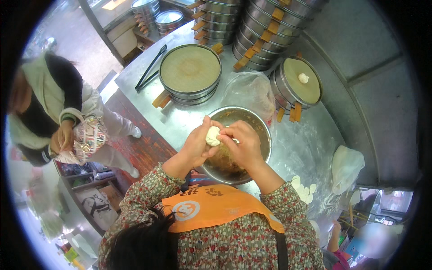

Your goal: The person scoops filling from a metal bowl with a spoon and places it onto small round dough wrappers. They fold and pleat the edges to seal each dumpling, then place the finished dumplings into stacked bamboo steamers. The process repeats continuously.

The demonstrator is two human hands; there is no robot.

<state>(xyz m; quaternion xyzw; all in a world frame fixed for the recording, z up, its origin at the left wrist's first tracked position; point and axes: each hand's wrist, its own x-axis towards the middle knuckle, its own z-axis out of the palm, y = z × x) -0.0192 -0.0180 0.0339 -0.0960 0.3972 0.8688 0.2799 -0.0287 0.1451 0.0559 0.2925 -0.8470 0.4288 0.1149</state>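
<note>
My left hand [196,143] cradles a small white dough bun [212,136] above the left side of a steel mixing bowl [269,143]. The fingertips of my right hand [243,143] meet the bun's right side, thumb and index finger together at the dough. Brownish filling [229,163] lies in the bowl below, partly hidden by my hands. Several flat dough rounds [304,189] lie on the floured steel table to the right, near my right sleeve. One white bun [303,78] sits on the lined top of a steamer tray [287,91] at the back right.
Steamer trays with wooden handles [189,69] stand at back left, beside black tongs [150,67]. Tall steamer stacks [270,33] rise behind a clear plastic bag [251,92]. A white bag [347,168] lies at right. A person [64,111] stands left; another person's arm [334,236] shows lower right.
</note>
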